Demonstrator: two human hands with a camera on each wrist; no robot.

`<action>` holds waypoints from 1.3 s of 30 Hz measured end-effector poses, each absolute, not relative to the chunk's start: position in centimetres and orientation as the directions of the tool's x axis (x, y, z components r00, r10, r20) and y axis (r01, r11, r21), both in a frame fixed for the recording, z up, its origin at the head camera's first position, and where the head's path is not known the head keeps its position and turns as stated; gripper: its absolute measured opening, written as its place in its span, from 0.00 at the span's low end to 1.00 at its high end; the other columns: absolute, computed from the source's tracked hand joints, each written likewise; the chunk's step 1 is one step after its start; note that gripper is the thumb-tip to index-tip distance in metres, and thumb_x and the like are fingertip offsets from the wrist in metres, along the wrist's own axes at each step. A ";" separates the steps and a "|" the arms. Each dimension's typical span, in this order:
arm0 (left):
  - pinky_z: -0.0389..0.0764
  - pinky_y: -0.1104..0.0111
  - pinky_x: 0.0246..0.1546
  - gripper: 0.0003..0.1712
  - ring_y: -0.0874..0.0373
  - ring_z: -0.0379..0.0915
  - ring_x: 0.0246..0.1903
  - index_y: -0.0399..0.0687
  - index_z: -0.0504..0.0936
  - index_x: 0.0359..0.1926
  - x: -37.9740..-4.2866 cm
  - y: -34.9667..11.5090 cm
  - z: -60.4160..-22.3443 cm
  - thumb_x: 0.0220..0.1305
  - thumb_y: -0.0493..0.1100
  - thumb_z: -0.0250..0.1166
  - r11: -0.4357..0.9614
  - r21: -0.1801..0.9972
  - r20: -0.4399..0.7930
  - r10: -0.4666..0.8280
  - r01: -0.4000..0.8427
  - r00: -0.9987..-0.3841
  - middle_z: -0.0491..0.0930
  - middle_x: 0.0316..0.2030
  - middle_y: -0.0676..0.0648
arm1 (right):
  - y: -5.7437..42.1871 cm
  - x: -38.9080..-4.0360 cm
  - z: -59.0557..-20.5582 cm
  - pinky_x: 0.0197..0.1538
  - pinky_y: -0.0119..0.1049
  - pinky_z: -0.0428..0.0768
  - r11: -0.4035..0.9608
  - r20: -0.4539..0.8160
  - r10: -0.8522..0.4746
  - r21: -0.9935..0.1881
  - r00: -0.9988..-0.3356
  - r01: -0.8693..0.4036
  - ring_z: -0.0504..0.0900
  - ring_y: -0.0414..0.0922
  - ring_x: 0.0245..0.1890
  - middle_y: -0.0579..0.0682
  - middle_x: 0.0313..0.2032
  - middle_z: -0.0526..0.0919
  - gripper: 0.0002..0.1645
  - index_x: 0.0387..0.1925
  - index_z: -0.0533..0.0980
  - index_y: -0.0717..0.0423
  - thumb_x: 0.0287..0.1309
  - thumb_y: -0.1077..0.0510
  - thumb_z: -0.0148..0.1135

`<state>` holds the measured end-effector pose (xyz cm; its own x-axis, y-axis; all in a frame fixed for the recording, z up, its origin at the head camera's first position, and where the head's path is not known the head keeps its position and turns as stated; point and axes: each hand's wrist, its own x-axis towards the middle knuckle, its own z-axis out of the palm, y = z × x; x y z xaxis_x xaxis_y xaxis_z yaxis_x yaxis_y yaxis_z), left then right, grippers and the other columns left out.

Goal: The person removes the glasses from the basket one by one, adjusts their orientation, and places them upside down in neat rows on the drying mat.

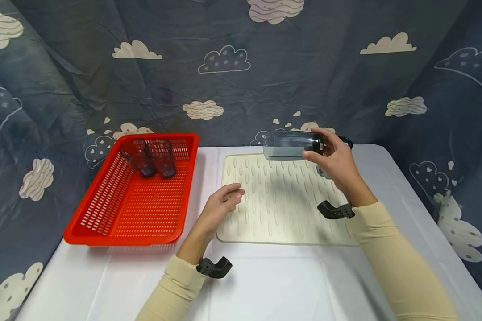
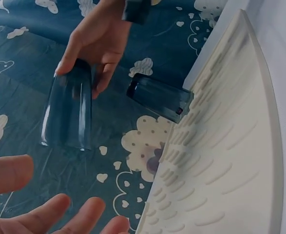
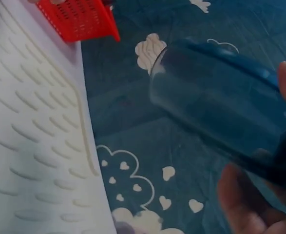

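Blue-grey glass (image 1: pixel 291 145) is lying sideways in the air, held above the far edge of the cream ribbed mat (image 1: pixel 281 218) and well apart from its surface. Your right hand (image 1: pixel 334 162) is gripping it firmly at the dark end, thumb and fingers pressing from opposite sides, while the clear end is pointing left. Your left hand (image 1: pixel 218 207) is hovering by the mat's left edge, its fingers spreading loosely and slightly bent, and it is holding nothing.

Just behind your right hand, a second glass (image 2: pixel 160 97) is standing on the mat with its dark end up; in the head view your hand is hiding most of it. To your left, a red basket (image 1: pixel 144 214) with perforated walls is resting on the white tablecloth (image 1: pixel 273 285), and two glasses (image 1: pixel 162 158) are leaning side by side near its far end. You are wearing pale yellow sleeves (image 1: pixel 401 263) and a black band on each wrist. Behind the table, a dark backdrop (image 1: pixel 305 80) with a cloud print is hanging in folds.
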<state>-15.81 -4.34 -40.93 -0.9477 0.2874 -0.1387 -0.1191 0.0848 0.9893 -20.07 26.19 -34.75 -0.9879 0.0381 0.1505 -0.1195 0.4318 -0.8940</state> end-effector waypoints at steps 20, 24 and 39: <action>0.76 0.52 0.61 0.28 0.41 0.73 0.62 0.41 0.68 0.68 -15.9 -4.7 -41.5 0.71 0.44 0.57 0.092 0.987 -0.152 0.282 -0.131 -0.947 0.77 0.61 0.36 | 25.6 -26.1 -33.2 0.59 0.59 0.73 0.789 0.008 -0.102 -0.608 -0.995 -0.086 0.72 0.62 0.61 0.64 0.66 0.67 0.45 0.70 0.58 0.56 0.56 0.53 0.71; 0.76 0.54 0.60 0.29 0.39 0.72 0.62 0.41 0.68 0.68 -15.9 -4.8 -41.8 0.69 0.43 0.58 0.087 0.986 -0.165 0.292 -0.146 -0.942 0.76 0.61 0.36 | 25.9 -26.8 -33.8 0.59 0.60 0.74 0.794 0.002 -0.089 -0.603 -0.996 -0.072 0.72 0.62 0.61 0.64 0.67 0.67 0.44 0.70 0.60 0.55 0.56 0.54 0.71; 0.76 0.52 0.60 0.30 0.41 0.73 0.61 0.41 0.67 0.69 -15.5 -5.0 -42.0 0.71 0.49 0.57 0.106 0.981 -0.186 0.299 -0.161 -0.936 0.73 0.64 0.35 | 26.3 -28.1 -36.8 0.64 0.60 0.71 0.807 -0.054 -0.074 -0.590 -0.996 -0.028 0.66 0.64 0.68 0.59 0.77 0.54 0.45 0.73 0.60 0.51 0.58 0.55 0.69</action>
